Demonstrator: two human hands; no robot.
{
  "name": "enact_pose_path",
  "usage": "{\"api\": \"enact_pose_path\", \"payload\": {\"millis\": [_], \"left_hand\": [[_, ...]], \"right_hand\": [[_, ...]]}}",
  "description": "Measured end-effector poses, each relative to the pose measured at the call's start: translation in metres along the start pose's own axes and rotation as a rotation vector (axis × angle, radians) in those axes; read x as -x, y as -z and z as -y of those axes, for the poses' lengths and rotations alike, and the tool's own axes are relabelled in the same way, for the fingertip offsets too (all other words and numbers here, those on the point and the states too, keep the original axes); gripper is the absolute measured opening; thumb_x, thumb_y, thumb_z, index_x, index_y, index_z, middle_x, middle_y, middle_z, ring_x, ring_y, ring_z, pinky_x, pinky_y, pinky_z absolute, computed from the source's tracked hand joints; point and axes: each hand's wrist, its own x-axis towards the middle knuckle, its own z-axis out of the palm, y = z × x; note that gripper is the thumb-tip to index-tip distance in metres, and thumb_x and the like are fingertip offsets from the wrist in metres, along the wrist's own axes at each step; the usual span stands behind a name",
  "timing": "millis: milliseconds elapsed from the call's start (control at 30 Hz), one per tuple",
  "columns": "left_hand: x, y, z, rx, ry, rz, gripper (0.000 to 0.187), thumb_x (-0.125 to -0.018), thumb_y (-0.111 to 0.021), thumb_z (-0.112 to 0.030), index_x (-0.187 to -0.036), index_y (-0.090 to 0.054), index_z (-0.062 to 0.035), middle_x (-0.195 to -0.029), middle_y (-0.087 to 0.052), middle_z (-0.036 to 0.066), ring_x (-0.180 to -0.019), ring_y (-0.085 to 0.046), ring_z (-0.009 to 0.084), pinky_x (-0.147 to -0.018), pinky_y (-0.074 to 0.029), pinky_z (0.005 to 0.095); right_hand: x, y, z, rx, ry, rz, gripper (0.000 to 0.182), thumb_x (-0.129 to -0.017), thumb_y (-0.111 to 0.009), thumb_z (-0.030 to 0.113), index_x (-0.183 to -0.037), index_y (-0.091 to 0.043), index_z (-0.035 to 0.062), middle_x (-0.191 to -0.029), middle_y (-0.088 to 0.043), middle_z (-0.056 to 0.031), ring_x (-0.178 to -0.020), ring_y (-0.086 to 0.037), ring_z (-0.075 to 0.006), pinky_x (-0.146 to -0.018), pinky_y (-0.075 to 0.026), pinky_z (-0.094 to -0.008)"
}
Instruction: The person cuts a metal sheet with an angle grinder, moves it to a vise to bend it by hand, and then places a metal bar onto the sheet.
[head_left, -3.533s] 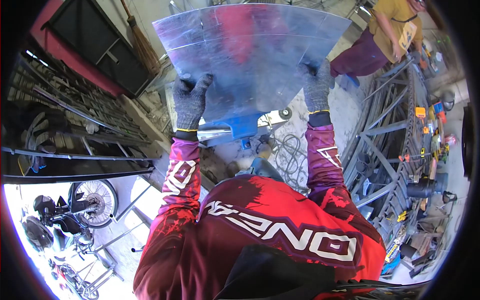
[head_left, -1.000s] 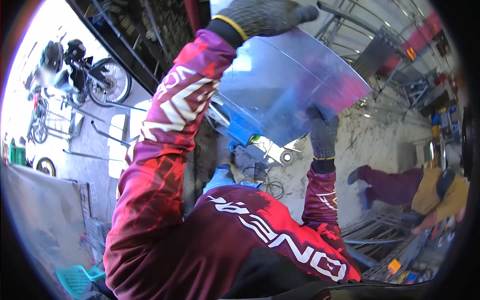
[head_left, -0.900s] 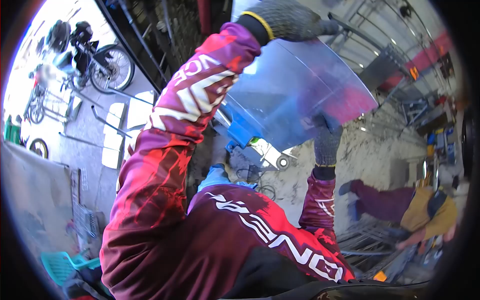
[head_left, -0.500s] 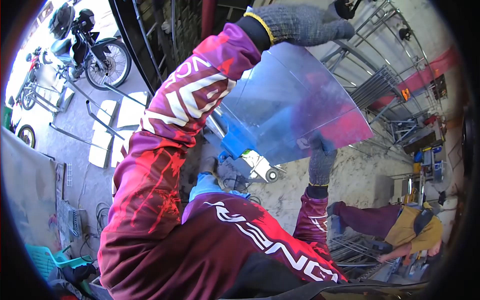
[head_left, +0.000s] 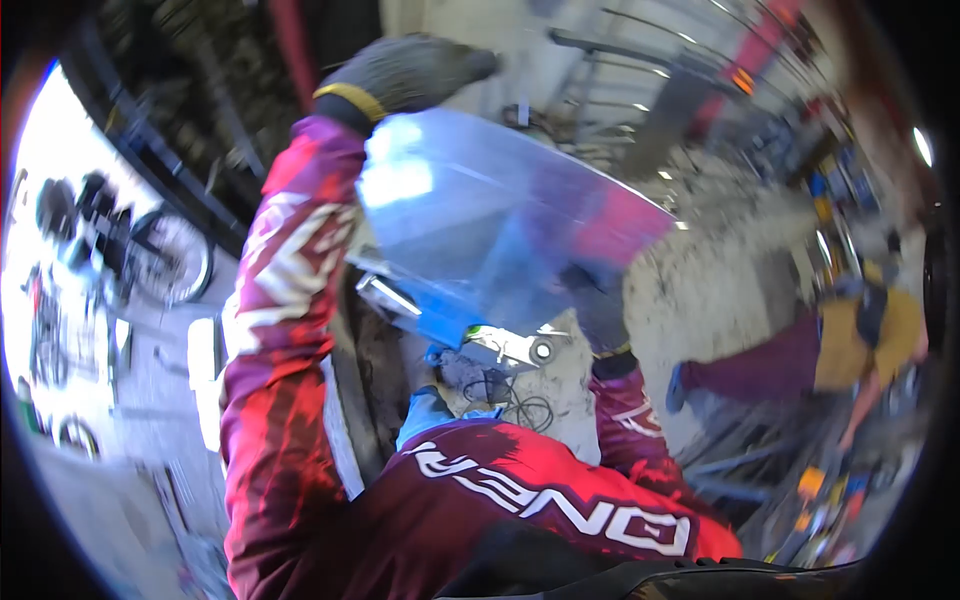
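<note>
A thin, shiny, reflective sheet (head_left: 470, 200) is held up in front of my body, tilted. My left hand (head_left: 415, 72), in a grey knitted glove with a yellow cuff edge, is closed on its upper left edge. Lower down, my right hand (head_left: 598, 310), in a matching glove, grips the bottom edge; its fingertips are partly hidden by the sheet. Below the sheet are a blue clamp-like part (head_left: 440, 315) and a pale metal piece with a small wheel (head_left: 540, 350). The sheet mirrors red and blue patches.
A co-worker (head_left: 870, 340) in a tan top bends over at the right. Motorcycles (head_left: 170, 255) stand outside at the left. Metal frames and bars (head_left: 620, 60) lie at the upper right. A coiled cable (head_left: 530, 410) is on the floor. Tools (head_left: 820, 510) are blurred at the lower right.
The view has turned and blurred. Both my hands and the sheet have shifted left in the picture, still together, and the sheet looks more tilted. The co-worker appears higher and further right.
</note>
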Motion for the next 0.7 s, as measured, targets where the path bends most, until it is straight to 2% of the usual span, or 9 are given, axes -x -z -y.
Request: {"api": "enact_pose_path", "payload": {"millis": [33, 67, 100, 233, 300, 433, 533, 600, 700], "left_hand": [[0.0, -0.004, 0.001, -0.004, 0.0, -0.001, 0.04, -0.102, -0.044, -0.026, -0.138, -0.05, -0.0113, -0.121, -0.066, 0.018, -0.116, -0.062, 0.0363, -0.096, -0.052, 0.0471], [0.006, -0.002, 0.005, -0.036, -0.204, -0.119, 0.043, -0.098, -0.048, -0.018, -0.14, -0.047, -0.0081, -0.125, -0.064, 0.018, -0.115, -0.063, 0.0367, -0.091, -0.053, 0.0461], [-0.003, -0.017, 0.025, -0.05, -0.269, -0.059, 0.047, -0.095, -0.052, -0.014, -0.141, -0.045, -0.0089, -0.13, -0.06, 0.019, -0.115, -0.062, 0.0382, -0.093, -0.054, 0.0437], [-0.003, -0.014, 0.019, 0.098, -0.256, -0.016, 0.044, -0.099, -0.049, -0.016, -0.142, -0.05, -0.003, -0.134, -0.059, 0.022, -0.12, -0.059, 0.039, -0.104, -0.047, 0.0418], [-0.004, -0.004, 0.012, 0.364, -0.095, 0.097, 0.041, -0.102, -0.049, -0.023, -0.135, -0.056, 0.0002, -0.133, -0.06, 0.02, -0.122, -0.058, 0.0354, -0.106, -0.045, 0.0394], [-0.009, -0.008, 0.012, 0.416, -0.033, 0.115, 0.042, -0.103, -0.05, -0.029, -0.13, -0.059, 0.0022, -0.131, -0.062, 0.02, -0.124, -0.058, 0.033, -0.106, -0.045, 0.0379], [-0.012, -0.018, 0.026, 0.331, -0.132, 0.077, 0.042, -0.103, -0.05, -0.028, -0.13, -0.059, 0.0032, -0.13, -0.062, 0.02, -0.124, -0.058, 0.0331, -0.106, -0.045, 0.038], [-0.011, -0.022, 0.031, 0.135, -0.354, -0.023, 0.04, -0.087, -0.062, -0.011, -0.126, -0.06, -0.0025, -0.13, -0.06, 0.021, -0.117, -0.061, 0.0393, -0.098, -0.053, 0.0424], [-0.009, -0.013, 0.017, 0.379, -0.131, 0.072, 0.038, -0.087, -0.062, -0.011, -0.124, -0.06, -0.0027, -0.129, -0.06, 0.02, -0.117, -0.061, 0.039, -0.097, -0.053, 0.0426]], "right_hand": [[0.001, -0.005, 0.012, 0.061, 0.012, 0.007, 0.006, -0.093, -0.064, -0.001, -0.098, -0.066, 0.0005, -0.087, -0.063, 0.0006, -0.083, -0.063, -0.0111, -0.077, -0.059, -0.0353], [0.0, -0.003, 0.012, 0.077, -0.017, 0.055, 0.009, -0.093, -0.066, 0.0, -0.101, -0.067, -0.0005, -0.093, -0.067, -0.0019, -0.085, -0.066, -0.0129, -0.078, -0.059, -0.034], [0.0, -0.002, 0.005, 0.064, -0.02, -0.006, 0.013, -0.092, -0.068, 0.002, -0.104, -0.069, 0.0001, -0.094, -0.071, -0.0042, -0.085, -0.068, -0.0145, -0.077, -0.058, -0.0318], [0.002, 0.002, -0.004, 0.056, -0.057, -0.05, 0.014, -0.09, -0.072, 0.008, -0.103, -0.071, 0.0015, -0.089, -0.072, -0.005, -0.082, -0.068, -0.0137, -0.076, -0.057, -0.031], [0.002, 0.003, -0.005, 0.167, -0.094, -0.006, 0.018, -0.09, -0.075, 0.017, -0.098, -0.073, 0.001, -0.086, -0.073, -0.0064, -0.081, -0.069, -0.0135, -0.075, -0.055, -0.0313], [0.002, 0.002, -0.002, 0.172, -0.076, -0.024, 0.022, -0.089, -0.076, 0.021, -0.096, -0.073, 0.0009, -0.084, -0.074, -0.007, -0.08, -0.069, -0.0145, -0.075, -0.054, -0.032], [-0.002, 0.007, -0.001, 0.323, 0.006, 0.022, 0.025, -0.088, -0.077, 0.022, -0.102, -0.072, 0.0016, -0.088, -0.074, -0.0079, -0.081, -0.068, -0.0154, -0.076, -0.054, -0.0321], [-0.004, 0.009, 0.022, 0.553, 0.043, 0.086, 0.032, -0.085, -0.079, 0.021, -0.11, -0.07, 0.0026, -0.094, -0.074, -0.0073, -0.085, -0.068, -0.0151, -0.078, -0.054, -0.0331], [-0.013, 0.014, 0.046, 0.268, 0.074, 0.041, 0.037, -0.083, -0.08, 0.019, -0.115, -0.068, 0.0031, -0.098, -0.074, -0.0064, -0.088, -0.068, -0.0142, -0.08, -0.054, -0.0342]]}}
